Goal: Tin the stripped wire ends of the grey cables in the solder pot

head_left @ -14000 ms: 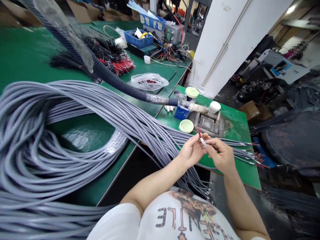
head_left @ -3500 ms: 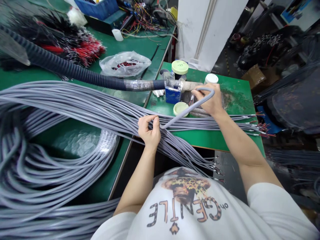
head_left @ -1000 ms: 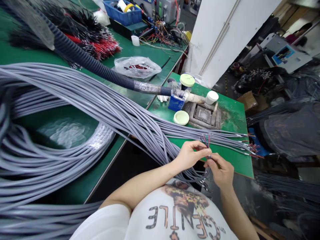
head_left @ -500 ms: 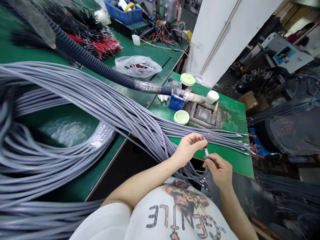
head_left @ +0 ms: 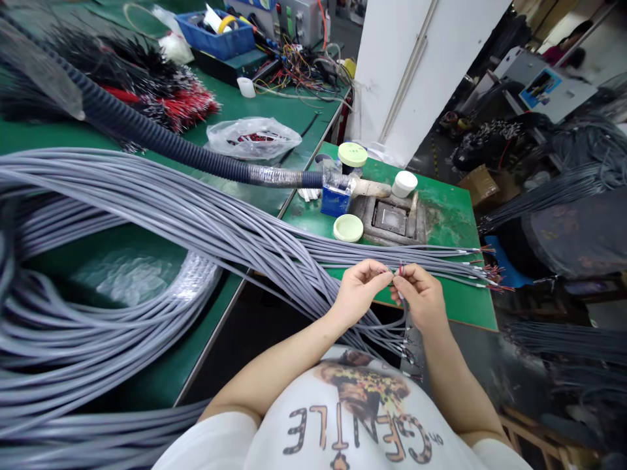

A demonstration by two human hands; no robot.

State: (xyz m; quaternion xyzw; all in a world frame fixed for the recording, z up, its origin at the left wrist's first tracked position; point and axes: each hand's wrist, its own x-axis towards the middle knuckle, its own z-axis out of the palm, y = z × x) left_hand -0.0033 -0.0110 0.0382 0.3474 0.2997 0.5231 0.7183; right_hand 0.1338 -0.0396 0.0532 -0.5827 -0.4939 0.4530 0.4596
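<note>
From the head camera, the left hand (head_left: 360, 292) and the right hand (head_left: 421, 295) meet in front of the chest, each in a narrow pinch of thumb against fingertips, with only a slight gap between them. Thin red and dark wires (head_left: 401, 270) stand up from between the pinches, and a small pale piece (head_left: 400, 296) sits just below them; the fine detail is too small to read. At this scale, a short fingertip hold with the wrists low seems best for keeping the fine ends from springing apart. A bundle of grey sheathed cables (head_left: 196, 225) sweeps in from the left and passes just beyond the hands, its ends fanning right across a green-topped workbench (head_left: 455, 308). Farther past the grip lie a pale-green round lid (head_left: 348, 228), a recessed metal tray (head_left: 390, 219) and a small blue box (head_left: 336, 200).
</note>
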